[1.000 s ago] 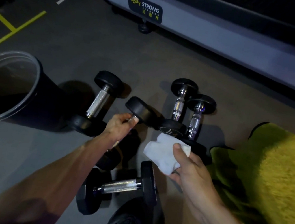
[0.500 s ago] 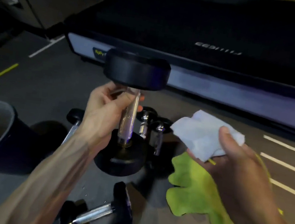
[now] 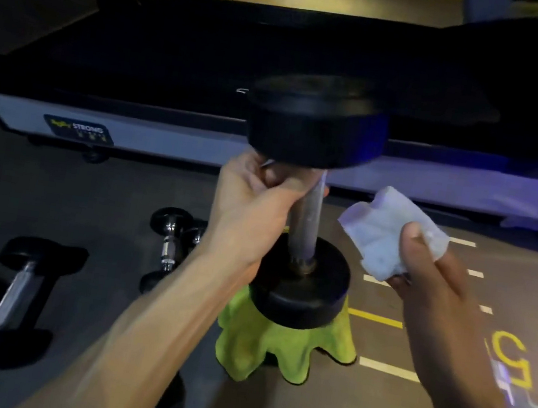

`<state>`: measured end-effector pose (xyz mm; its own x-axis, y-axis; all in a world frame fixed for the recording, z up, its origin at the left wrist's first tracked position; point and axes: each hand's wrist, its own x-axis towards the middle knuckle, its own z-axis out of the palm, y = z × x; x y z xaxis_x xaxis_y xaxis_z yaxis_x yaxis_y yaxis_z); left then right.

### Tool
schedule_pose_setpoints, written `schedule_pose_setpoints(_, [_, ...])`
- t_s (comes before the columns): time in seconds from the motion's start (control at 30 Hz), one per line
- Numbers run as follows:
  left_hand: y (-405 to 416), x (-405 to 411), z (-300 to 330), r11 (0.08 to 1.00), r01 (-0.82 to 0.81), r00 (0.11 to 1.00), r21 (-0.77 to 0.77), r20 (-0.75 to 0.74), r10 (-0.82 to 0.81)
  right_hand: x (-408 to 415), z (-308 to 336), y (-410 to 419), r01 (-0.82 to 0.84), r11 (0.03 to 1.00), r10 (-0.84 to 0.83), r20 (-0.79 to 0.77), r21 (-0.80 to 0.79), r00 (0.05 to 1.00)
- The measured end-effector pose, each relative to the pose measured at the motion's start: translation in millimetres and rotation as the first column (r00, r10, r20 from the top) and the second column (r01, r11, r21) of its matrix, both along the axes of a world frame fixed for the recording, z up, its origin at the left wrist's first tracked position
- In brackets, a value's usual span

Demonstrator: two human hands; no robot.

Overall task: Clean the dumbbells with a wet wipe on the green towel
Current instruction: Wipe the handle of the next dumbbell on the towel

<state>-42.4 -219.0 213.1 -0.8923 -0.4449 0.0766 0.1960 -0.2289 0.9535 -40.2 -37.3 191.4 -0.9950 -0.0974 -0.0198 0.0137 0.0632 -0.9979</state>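
My left hand (image 3: 254, 201) grips the metal handle of a black dumbbell (image 3: 318, 141) just under its upper head and holds it upright in the air. Its lower head (image 3: 301, 284) hangs over the green towel (image 3: 261, 348), which lies crumpled on the floor. Whether the head touches the towel I cannot tell. To the right of the handle, my right hand (image 3: 430, 278) pinches a white wet wipe (image 3: 391, 235), a short gap away from the bar.
A larger dumbbell (image 3: 21, 286) lies on the floor at the left, and small chrome-handled dumbbells (image 3: 168, 245) sit behind my left forearm. A treadmill base (image 3: 152, 139) runs across the back. Yellow and white floor markings (image 3: 389, 369) lie to the right.
My left hand has lifted the dumbbell off the floor, turned it upright and carried it right, over the green towel. My right hand has risen with the wipe beside the handle.
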Motion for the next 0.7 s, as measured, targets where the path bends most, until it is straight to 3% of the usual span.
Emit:
schedule_pose_setpoints(0.23, [-7,-9,-11,0.996,0.006,1.000,-0.094,0.026,-0.004,-11,-2,10,-0.207,0.975,0.212,-0.071,0.077,0.975])
schedule_pose_setpoints(0.37, [-9,-4,-17,0.994,-0.016,1.000,-0.110,0.001,0.016,-15,-9,-6,-0.446,0.879,0.463,-0.076,0.170,0.883])
schedule_pose_setpoints(0.5, [-11,-2,-23,0.989,-0.004,1.000,-0.148,0.006,0.005,-9,-18,-22,-0.526,0.821,0.546,-0.033,0.222,0.837])
schedule_pose_setpoints(0.6, [-13,-3,-21,0.988,0.023,0.999,-0.156,0.035,-0.018,-9,-18,-25,-0.619,0.768,0.628,-0.003,0.166,0.778])
schedule_pose_setpoints(0.7, [-12,-5,-16,0.991,0.068,0.997,-0.111,0.052,-0.062,-22,-15,-29,-0.620,0.785,0.620,0.045,-0.010,0.784])
